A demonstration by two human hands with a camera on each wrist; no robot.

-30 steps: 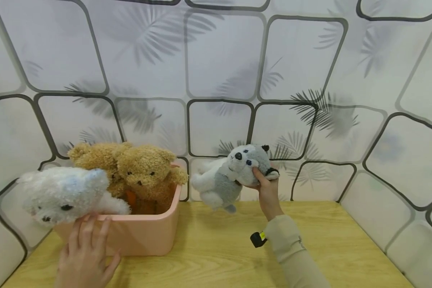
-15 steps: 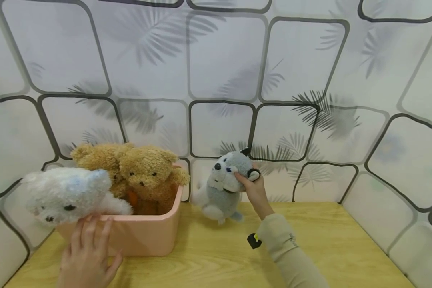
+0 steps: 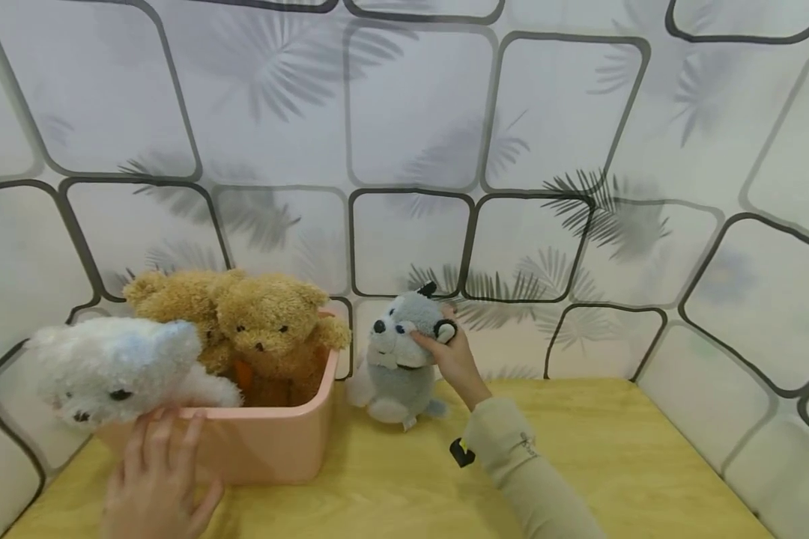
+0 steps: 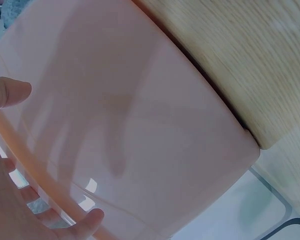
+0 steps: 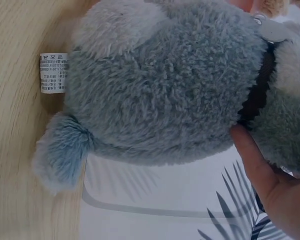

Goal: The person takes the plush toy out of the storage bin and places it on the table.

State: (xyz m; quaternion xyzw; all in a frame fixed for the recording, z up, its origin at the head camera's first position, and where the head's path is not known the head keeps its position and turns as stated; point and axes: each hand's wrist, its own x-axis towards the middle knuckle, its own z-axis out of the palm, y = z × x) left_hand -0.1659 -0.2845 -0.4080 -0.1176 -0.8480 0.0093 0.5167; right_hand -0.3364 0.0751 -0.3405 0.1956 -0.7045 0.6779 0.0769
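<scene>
At centre, a grey-and-white plush husky [image 3: 401, 382] sits upright on the table. My right hand [image 3: 448, 359] grips it at the head and neck, thumb on its cheek; some fingers are hidden behind the head. The right wrist view shows its furry grey body [image 5: 165, 85] and a printed white label [image 5: 53, 73] low down. My left hand [image 3: 158, 471] rests on the front rim of a pink storage box [image 3: 263, 449], thumb held apart; in the left wrist view its fingers reach over the rim. Next to those fingers, a white plush animal [image 3: 114, 367] leans over the box's left front.
Two tan teddy bears, one at the back [image 3: 175, 299] and one in front [image 3: 263, 322], sit in the box. A patterned wall [image 3: 418, 239] rises behind the wooden table [image 3: 580, 449]. Beside the right sleeve hangs a small black-and-yellow object [image 3: 461, 452].
My right hand has brought the plush husky left and down from above the table, turning it from tilted to upright. The left hand stays on the box rim.
</scene>
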